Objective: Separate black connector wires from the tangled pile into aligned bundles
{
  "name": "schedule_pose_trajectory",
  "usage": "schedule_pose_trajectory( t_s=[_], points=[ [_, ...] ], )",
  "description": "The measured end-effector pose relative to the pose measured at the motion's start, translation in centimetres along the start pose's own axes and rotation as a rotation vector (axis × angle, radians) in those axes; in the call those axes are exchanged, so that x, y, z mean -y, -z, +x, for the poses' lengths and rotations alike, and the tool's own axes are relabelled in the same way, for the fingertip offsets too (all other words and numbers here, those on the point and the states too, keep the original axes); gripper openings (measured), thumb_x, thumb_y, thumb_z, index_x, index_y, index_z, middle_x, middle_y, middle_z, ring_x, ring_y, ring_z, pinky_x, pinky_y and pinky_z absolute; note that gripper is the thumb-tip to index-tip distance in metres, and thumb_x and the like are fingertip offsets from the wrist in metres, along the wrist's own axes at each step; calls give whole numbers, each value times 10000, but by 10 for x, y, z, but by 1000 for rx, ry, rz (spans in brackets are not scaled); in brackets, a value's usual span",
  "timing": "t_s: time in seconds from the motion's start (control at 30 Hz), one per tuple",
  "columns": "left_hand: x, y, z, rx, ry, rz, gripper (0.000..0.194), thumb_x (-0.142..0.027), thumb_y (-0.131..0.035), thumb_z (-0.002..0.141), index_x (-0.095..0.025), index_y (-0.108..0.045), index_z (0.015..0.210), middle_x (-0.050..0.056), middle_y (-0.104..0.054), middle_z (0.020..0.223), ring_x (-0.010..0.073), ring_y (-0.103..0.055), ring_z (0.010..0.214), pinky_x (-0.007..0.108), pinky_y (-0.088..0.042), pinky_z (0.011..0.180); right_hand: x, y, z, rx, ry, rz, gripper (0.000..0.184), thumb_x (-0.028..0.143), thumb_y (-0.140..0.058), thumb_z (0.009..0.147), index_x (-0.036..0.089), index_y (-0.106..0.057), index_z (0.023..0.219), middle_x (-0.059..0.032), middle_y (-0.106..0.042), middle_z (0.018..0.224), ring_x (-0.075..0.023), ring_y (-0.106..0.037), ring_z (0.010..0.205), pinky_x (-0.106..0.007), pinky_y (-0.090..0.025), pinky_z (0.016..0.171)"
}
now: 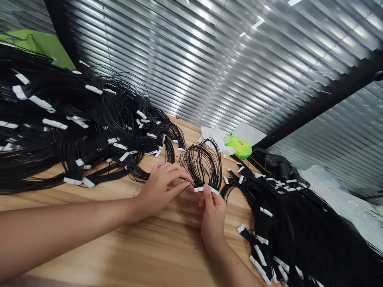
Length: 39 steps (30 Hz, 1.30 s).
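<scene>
A small loop of thin black wires [202,165] rises from a white plastic connector strip [206,189] held just above the wooden table [119,235]. My right hand [213,213] pinches the strip's right end between thumb and fingers. My left hand [163,187] reaches in from the left, its fingertips at the strip's left end, and seems to grip it there. A large heap of black wires with many white connectors [74,131] lies to the left of my hands. A second heap [287,227] lies close to my right hand.
Behind the table hang slatted metal blinds [209,67]. White tissue [214,139] and a bright green package [238,146] sit at the far edge. A dark crumpled object [281,167] lies beyond the right heap, with a pale plastic sheet [338,199] further right.
</scene>
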State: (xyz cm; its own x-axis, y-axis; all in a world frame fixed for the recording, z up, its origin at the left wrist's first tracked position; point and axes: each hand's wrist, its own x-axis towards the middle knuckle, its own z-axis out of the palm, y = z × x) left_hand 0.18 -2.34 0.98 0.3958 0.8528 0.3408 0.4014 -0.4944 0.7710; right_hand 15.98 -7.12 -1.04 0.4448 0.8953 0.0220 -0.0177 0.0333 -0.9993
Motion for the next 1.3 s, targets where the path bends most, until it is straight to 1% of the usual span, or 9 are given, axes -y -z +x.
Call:
schedule_pose_trajectory(
  t_s=[0.13, 0.23, 0.47, 0.67, 0.9, 0.97, 1.1, 1.3],
  points=[
    [3, -1, 2, -14, 60, -61, 237, -438, -546, 885, -274, -715, 849, -7, -692, 968, 202, -558, 983, 370, -258, 989, 1, 0, -2, 18, 24, -43, 478, 621, -632, 726, 173, -547, 582, 52, -418, 479, -98, -357, 478, -246, -296, 486],
    [4, -1, 4, -32, 69, -86, 234, -434, -569, 872, -261, -710, 804, -10, -693, 933, 199, -577, 961, 360, -272, 981, 2, -1, -3, 38, 31, -63, 494, 621, -630, 730, 181, -511, 539, 43, -432, 480, -101, -371, 482, -248, -290, 482],
    [5, -2, 6, -70, 49, -146, 212, -398, -654, 815, -226, -708, 702, 4, -698, 829, 185, -605, 850, 317, -384, 862, 1, -1, -3, 48, -6, -81, 492, 632, -636, 714, 161, -569, 587, 46, -436, 490, -97, -363, 479, -248, -278, 473],
    [7, -3, 7, -72, 60, -212, 181, -369, -671, 809, -215, -714, 724, 7, -702, 822, 172, -609, 833, 289, -415, 822, 4, -3, -2, 36, -15, -87, 493, 635, -648, 693, 156, -582, 592, 43, -444, 489, -101, -376, 483, -248, -290, 474],
    [5, -3, 7, -34, 80, -318, 188, -340, -673, 812, -205, -728, 695, 4, -696, 809, 147, -607, 809, 258, -427, 794, 3, -1, -3, 30, 8, -118, 472, 603, -637, 724, 159, -561, 583, 42, -440, 493, -97, -373, 482, -239, -289, 467],
    [4, -3, 7, -30, 89, -328, 177, -328, -681, 806, -202, -726, 691, -2, -693, 804, 137, -606, 809, 247, -425, 792, 3, -1, -3, 29, 8, -116, 472, 604, -643, 717, 163, -551, 576, 42, -440, 495, -97, -373, 484, -239, -290, 467],
    [2, -4, 6, 0, 126, -369, 128, -303, -695, 793, -196, -727, 733, -9, -690, 805, 125, -610, 801, 229, -434, 768, 3, -1, -2, 34, 11, -113, 461, 603, -648, 708, 156, -587, 614, 40, -450, 498, -104, -386, 489, -244, -303, 472],
    [3, -6, 4, 5, 150, -360, 107, -295, -699, 789, -209, -745, 745, -6, -712, 822, 132, -632, 813, 226, -456, 761, 3, -2, 0, 21, -7, -106, 460, 606, -662, 685, 161, -582, 597, 44, -444, 490, -106, -384, 492, -251, -314, 485]
  ],
)
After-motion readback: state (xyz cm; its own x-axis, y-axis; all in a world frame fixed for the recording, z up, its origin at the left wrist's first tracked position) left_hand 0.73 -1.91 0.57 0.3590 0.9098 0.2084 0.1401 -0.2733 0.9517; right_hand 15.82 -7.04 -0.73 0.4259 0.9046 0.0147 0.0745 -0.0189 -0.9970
